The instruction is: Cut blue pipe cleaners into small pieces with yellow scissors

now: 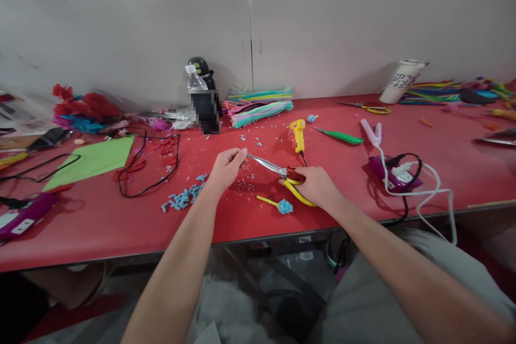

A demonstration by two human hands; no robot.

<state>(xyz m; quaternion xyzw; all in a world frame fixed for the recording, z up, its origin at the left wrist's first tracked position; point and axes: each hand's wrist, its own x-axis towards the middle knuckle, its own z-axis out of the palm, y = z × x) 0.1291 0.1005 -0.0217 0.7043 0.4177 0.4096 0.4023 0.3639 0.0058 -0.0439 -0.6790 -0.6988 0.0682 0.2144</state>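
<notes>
My right hand (316, 185) holds scissors (270, 165) with red and yellow handles, their blades pointing left. At the blade tips, my left hand (230, 167) is closed in a pinch; whatever lies between its fingertips is too small to make out. Short blue pieces (185, 197) are heaped beside my left forearm. Tiny pale scraps (245, 187) lie scattered under the hands. Near the front edge rests a blue cluster (285, 206) on a yellow stem. Behind the scissors stands a yellow glue gun (298, 136).
Bundled pipe cleaners (262, 110) and a dark bottle (206, 110) are at the back of the red table (137, 231). A green-handled tool (342, 137), purple power strip (393, 174) with cables, and white cup (403, 81) are rightward. Green paper (92, 161) lies left.
</notes>
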